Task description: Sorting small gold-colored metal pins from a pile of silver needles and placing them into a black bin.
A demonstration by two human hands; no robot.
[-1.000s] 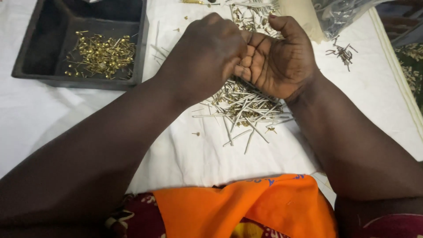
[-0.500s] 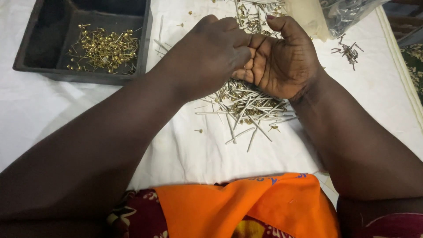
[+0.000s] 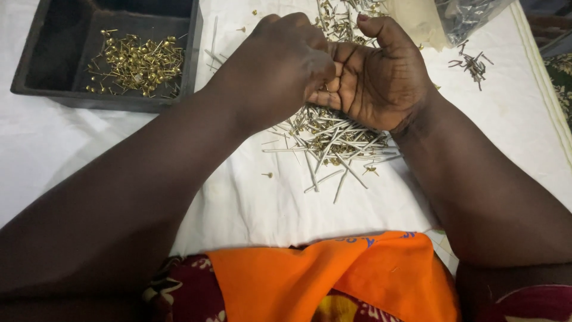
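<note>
Here the left hand (image 3: 280, 65) is curled into a loose fist, its fingertips pressed against the cupped palm of the right hand (image 3: 381, 77); the two hands touch above a heap of thin silver pins (image 3: 333, 140). Whether the left fingers pinch a pin cannot be told — the knuckles hide the tips. The right hand lies palm up, thumb raised, fingers bent inward, and something small and brassy glints where the hands meet, too small to make out.

The pins lie scattered on a white cloth (image 3: 250, 203), directly under both wrists, with a few strays toward the near edge. To the left sits a dark tray (image 3: 193, 53) holding a cluster of brass-coloured tacks (image 3: 134, 62). At the far right lies a clear plastic bag (image 3: 471, 15) — beside it, a small clump of dark pins (image 3: 473, 62). An orange cloth (image 3: 333, 280) covers the lap.
</note>
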